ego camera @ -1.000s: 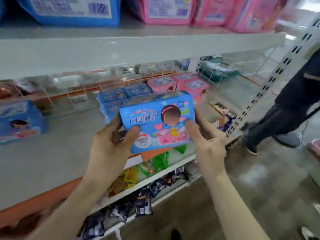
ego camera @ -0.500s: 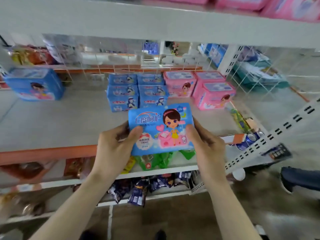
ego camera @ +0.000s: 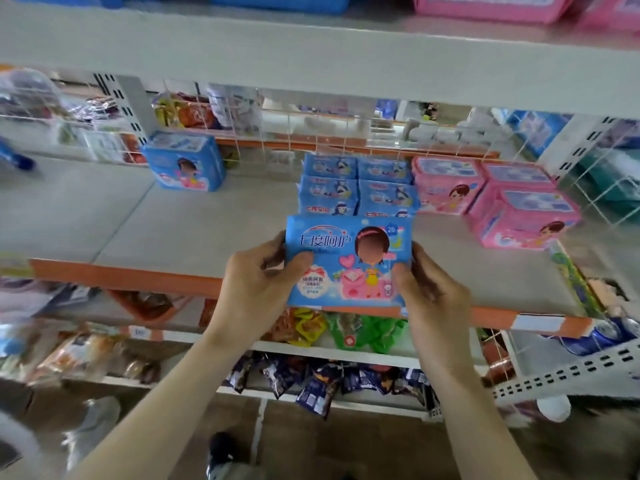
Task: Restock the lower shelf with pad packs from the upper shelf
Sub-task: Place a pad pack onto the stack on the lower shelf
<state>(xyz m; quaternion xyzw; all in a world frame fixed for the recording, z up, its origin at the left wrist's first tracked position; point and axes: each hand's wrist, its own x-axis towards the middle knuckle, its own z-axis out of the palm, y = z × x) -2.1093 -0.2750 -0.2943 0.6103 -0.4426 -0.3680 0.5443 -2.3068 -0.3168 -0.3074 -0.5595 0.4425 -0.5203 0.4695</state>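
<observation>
I see blue pad pack (ego camera: 348, 261) upright above lower shelf (ego camera: 145, 216) front edge | left hand (ego camera: 258, 289) fingers grip its left side | right hand (ego camera: 431, 296) fingers grip its right side

Lower shelf (ego camera: 173, 230): blue packs (ego camera: 356, 188), pink packs (ego camera: 498, 199) (toward back).

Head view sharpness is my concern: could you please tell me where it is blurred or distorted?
Head view, centre: the blue pad pack, held by the left hand and right hand, is fairly sharp. Head view, edges: the snack bags at lower left are blurred. Head view, overall: even light, no strong glare; the shelf uprights lean, wide-lens effect.
</observation>
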